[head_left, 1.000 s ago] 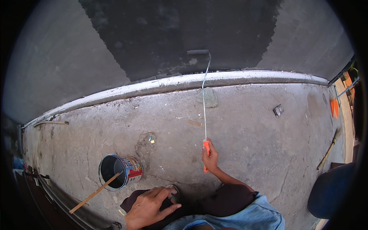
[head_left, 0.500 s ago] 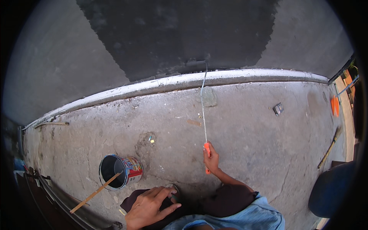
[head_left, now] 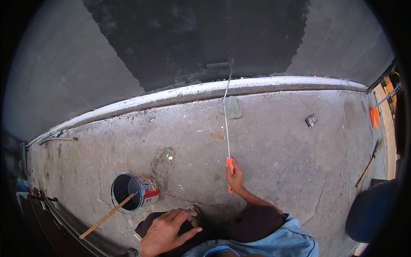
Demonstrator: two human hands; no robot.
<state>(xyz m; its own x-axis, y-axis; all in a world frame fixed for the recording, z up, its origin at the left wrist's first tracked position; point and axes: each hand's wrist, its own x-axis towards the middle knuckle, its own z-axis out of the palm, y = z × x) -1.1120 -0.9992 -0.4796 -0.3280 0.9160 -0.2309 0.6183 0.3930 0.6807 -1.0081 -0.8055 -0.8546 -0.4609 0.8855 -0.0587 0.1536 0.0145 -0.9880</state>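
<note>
My right hand is wrapped round the orange handle of a paint roller. Its long thin metal rod reaches forward to the roller head, which lies against the dark painted patch on the grey wall, just above the whitish ledge. My left hand rests on my knee, palm down with the fingers stretched out, holding nothing. Ahead of it and to the left stands a paint bucket with dark grey paint inside and a wooden stick leaning over its rim.
A flat stone sits at the ledge's foot, under the rod. Farther right lie a small dark box, an orange object and a brush with a long handle. A large dark blue container stands at the lower right.
The roller head has moved a little up the wall from the ledge, and my right hand has shifted slightly with it. My left hand stays on my knee.
</note>
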